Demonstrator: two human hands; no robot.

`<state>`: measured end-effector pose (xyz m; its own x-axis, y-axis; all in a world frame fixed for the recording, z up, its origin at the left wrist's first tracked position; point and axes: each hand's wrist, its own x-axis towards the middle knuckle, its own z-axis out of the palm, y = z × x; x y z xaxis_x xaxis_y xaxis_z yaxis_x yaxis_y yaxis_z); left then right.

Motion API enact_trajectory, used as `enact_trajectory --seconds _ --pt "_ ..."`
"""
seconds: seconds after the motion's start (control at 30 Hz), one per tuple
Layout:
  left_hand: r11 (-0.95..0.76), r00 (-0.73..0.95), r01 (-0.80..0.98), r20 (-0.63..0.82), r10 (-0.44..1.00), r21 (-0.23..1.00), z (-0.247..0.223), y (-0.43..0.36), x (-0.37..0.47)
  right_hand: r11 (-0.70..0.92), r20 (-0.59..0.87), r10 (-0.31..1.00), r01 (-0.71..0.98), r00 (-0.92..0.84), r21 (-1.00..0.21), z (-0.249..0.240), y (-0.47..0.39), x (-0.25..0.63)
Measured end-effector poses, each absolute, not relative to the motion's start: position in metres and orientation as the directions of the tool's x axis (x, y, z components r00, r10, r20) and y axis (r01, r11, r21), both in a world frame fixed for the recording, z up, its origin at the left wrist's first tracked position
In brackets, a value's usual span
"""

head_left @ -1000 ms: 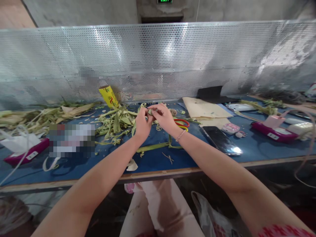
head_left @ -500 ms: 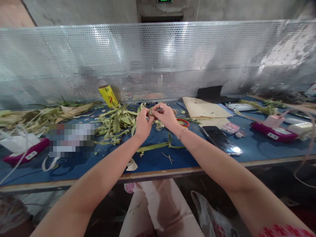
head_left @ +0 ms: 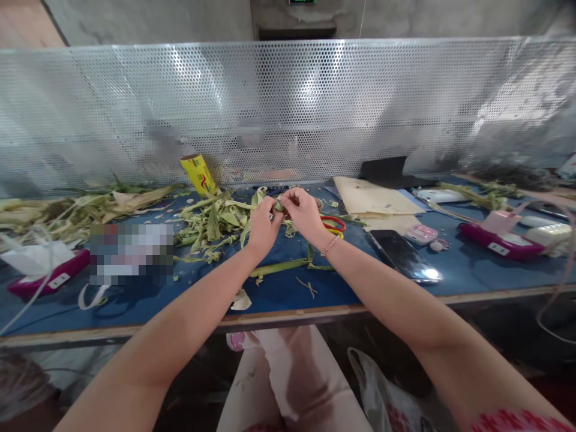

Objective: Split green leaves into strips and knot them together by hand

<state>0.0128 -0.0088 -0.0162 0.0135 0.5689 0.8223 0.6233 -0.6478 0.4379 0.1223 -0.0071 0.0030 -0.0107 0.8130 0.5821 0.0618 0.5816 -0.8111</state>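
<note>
Above the blue table, my left hand and my right hand meet with fingertips pinched together. Between them is a small green leafy piece, mostly covered by the fingers. Just left of my left hand lies a heap of pale green husk-like leaves. Red and yellow loops, which look like scissor handles, rest beside my right wrist. Closer to me, a long green leaf strip lies flat under my forearms.
A perforated metal screen runs along the back. At right are a black phone, tan card sheets and a purple power strip. More dried leaves, a yellow tube and another purple strip are at left.
My right wrist has shifted slightly left, so the yellow loop beside the red one now shows. Both hands stay pinched at the same spot.
</note>
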Motion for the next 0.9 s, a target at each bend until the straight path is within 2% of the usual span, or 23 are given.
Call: enact_trajectory --seconds 0.1,0.17,0.3,0.43,0.6,0.9 --pt "-0.659 0.016 0.609 0.824 0.567 0.441 -0.0154 -0.0089 0.0135 0.569 0.57 0.821 0.071 -0.001 -0.819 0.004 -0.0059 0.1221" --pt "-0.653 -0.01 0.58 0.806 0.592 0.487 -0.0139 -0.0105 0.0151 0.564 0.564 0.826 0.059 -0.008 -0.824 0.0047 -0.0048 0.1222" --pt "-0.628 -0.095 0.468 0.742 0.664 0.622 -0.0106 -0.0122 0.0167 0.517 0.521 0.85 -0.06 -0.074 -0.854 0.0052 -0.0023 0.1221" --pt "-0.614 -0.177 0.379 0.705 0.686 0.692 -0.0104 -0.0081 0.0142 0.467 0.486 0.867 -0.16 -0.109 -0.87 0.0029 0.0003 0.1221" --pt "-0.609 -0.228 0.311 0.679 0.698 0.73 -0.0106 -0.0058 0.0122 0.534 0.543 0.827 -0.098 -0.146 -0.84 -0.0004 0.0 0.1219" --pt "-0.599 -0.252 0.318 0.675 0.694 0.735 -0.0101 -0.0079 0.0138 0.618 0.607 0.779 0.025 -0.153 -0.786 -0.0009 0.0005 0.1232"
